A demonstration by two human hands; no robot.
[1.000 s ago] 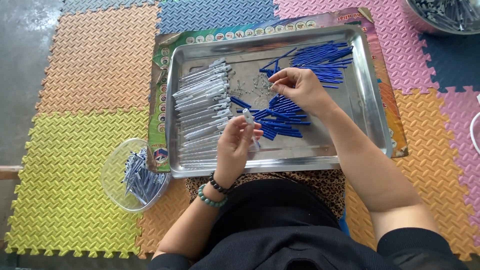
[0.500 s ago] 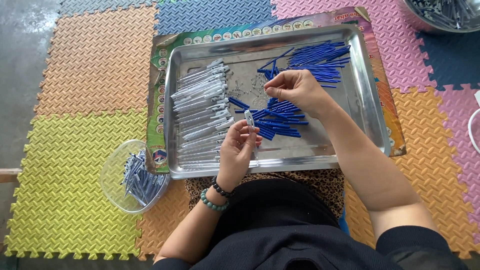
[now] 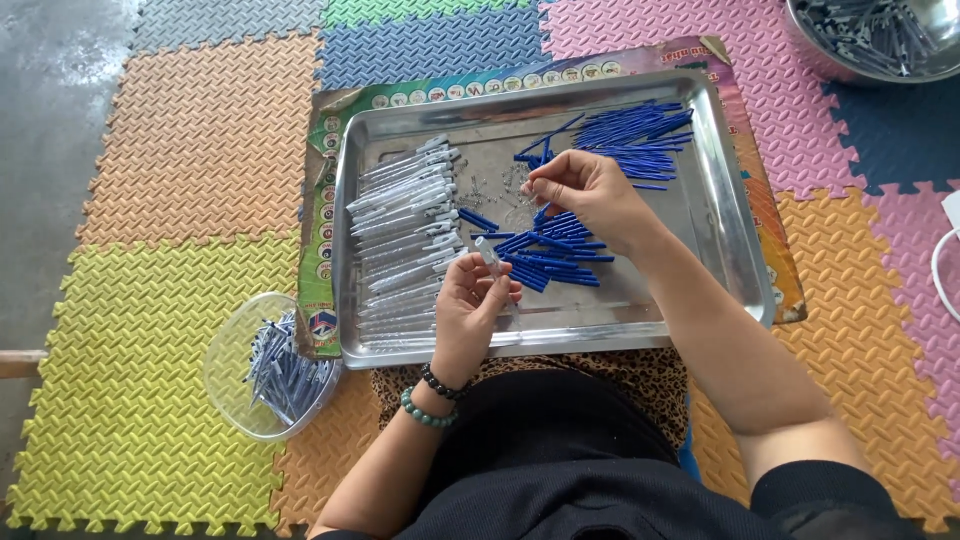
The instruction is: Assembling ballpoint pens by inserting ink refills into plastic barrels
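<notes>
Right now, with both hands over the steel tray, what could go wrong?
The left hand pinches one clear pen barrel by its lower end; it could slip. The right hand picks among tiny loose parts, easily scattered. Its forearm lies close above the blue refills and may sweep them.

A floor of interlocking foam mats (image 3: 170, 160) in orange, yellow, blue, pink and green carried everything, with bare grey concrete (image 3: 50, 90) at the left edge. A printed cardboard sheet (image 3: 318, 215) lay on the mats under 1 steel tray (image 3: 735, 230). A clear plastic bowl (image 3: 225, 370) sat beside the sheet's lower left corner, and 1 metal bowl (image 3: 830, 60) sat at the upper right.
</notes>
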